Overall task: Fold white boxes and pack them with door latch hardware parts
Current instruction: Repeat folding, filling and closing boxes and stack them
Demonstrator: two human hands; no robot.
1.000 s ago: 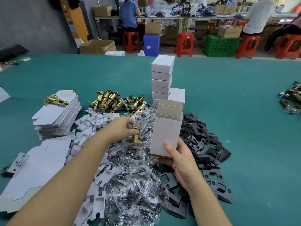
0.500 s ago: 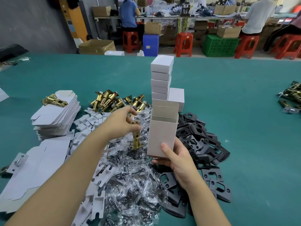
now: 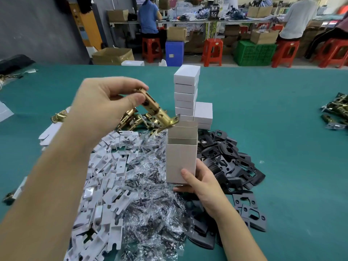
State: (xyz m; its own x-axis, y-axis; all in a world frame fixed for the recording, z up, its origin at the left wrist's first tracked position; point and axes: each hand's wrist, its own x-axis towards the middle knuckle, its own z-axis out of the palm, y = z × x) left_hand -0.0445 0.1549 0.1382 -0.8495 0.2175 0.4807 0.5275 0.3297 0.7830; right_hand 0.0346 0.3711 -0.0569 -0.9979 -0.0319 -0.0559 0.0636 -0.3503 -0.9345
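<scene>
My right hand grips the bottom of an upright white box whose top flaps stand open. My left hand pinches a brass door latch by its tail end and holds it tilted, with its faceplate end just at the upper left edge of the box's opening. More brass latches lie on the table behind my left hand, partly hidden by it.
A stack of closed white boxes stands behind the open one. Black strike plates are heaped to the right, bagged screws in the middle, white card inserts to the left. Further latches lie at the far right on the green table.
My left hand has lifted the brass latch from the pile, up and right, to the box's open top. The right hand has kept the box upright in about the same place.
</scene>
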